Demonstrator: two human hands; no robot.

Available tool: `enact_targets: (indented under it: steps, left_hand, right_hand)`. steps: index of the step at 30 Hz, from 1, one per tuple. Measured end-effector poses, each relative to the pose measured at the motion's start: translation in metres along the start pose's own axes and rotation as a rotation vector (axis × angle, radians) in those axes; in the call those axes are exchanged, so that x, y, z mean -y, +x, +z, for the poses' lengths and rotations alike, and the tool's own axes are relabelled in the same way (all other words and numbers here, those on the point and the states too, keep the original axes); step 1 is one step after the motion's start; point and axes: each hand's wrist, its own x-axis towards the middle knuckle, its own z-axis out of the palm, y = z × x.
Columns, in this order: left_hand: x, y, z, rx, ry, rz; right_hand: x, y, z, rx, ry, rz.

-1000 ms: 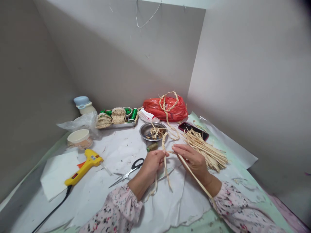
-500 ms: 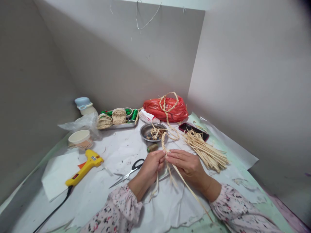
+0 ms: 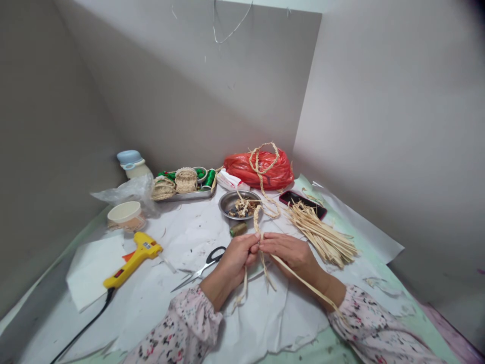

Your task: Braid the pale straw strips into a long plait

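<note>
A braided straw cord (image 3: 256, 218) rises from between my two hands, and its far part loops over a red plastic bag (image 3: 242, 169). My left hand (image 3: 241, 254) is closed, pinching the lower end of the braid between thumb and fingers. Touching it from the right, my right hand (image 3: 288, 253) pinches the same spot, fingers pressed together. Loose straw strands (image 3: 265, 273) hang below the hands, and one long strand (image 3: 303, 283) runs across my right wrist to the sleeve. The exact hold of the fingertips is partly hidden.
Scissors (image 3: 200, 270) lie left of my left hand, a yellow glue gun (image 3: 132, 260) farther left. Beyond are a metal bowl (image 3: 223, 206), a thread spool (image 3: 238, 230) and a tray (image 3: 185, 196) of coils. A straw bundle (image 3: 326, 236) and phone (image 3: 320, 211) lie right.
The long strand has swung up and right, from hanging over the paper to lying across my right wrist. Both hands remain pinched on the braid.
</note>
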Motion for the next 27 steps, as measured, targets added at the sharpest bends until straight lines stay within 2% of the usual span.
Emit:
enact_targets:
  steps: [7,11,14,23,27]
  left_hand:
    - [0.000,-0.001,0.002,-0.038,0.057,0.048]
    - [0.003,0.000,0.000,-0.050,0.148,0.037]
    - [0.005,0.000,0.001,-0.049,0.228,0.022]
    - [0.009,-0.001,0.003,-0.028,0.431,0.071]
    - [0.010,0.000,0.001,-0.013,0.466,0.083]
  right_hand:
    - [0.004,0.001,-0.002,0.017,-0.070,0.017]
    - [0.002,0.000,-0.003,-0.077,-0.089,0.186]
    - [0.000,0.001,-0.003,-0.097,-0.085,0.301]
    - [-0.001,0.001,-0.003,-0.022,0.007,0.352]
    - [-0.002,0.001,-0.003,-0.006,0.054,0.420]
